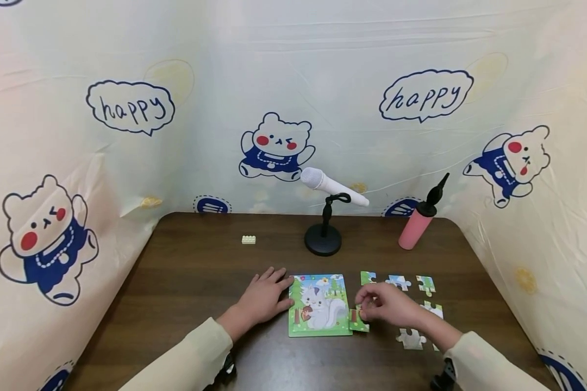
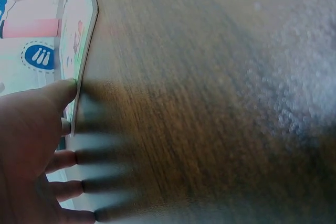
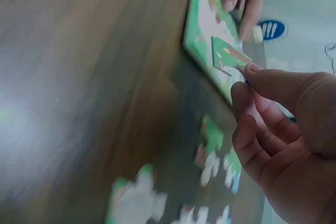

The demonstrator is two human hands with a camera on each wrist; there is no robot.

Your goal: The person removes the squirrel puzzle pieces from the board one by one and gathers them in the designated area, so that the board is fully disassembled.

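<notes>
A square puzzle board [image 1: 319,333] with a squirrel picture lies flat on the table. My left hand [image 1: 266,296] rests at its left side, fingers spread, thumb and index finger touching the edge. In the left wrist view the thumb [image 2: 67,90] presses against the board's rim. Between thumb and index finger, my right hand [image 1: 383,302] pinches a green puzzle piece [image 1: 359,323] at the board's lower right edge. The right wrist view shows that piece [image 3: 224,56] tilted, with the other fingers curled below. Loose puzzle pieces [image 1: 411,339] lie around the right hand, some partly hidden by it.
A white microphone [image 1: 335,187] on a black stand [image 1: 323,240] stands behind the board. To its right is a pink hand pump [image 1: 416,229] with a black nozzle; to the left, a small cream toy brick [image 1: 248,239]. A printed cloth [image 1: 200,108] surrounds the table.
</notes>
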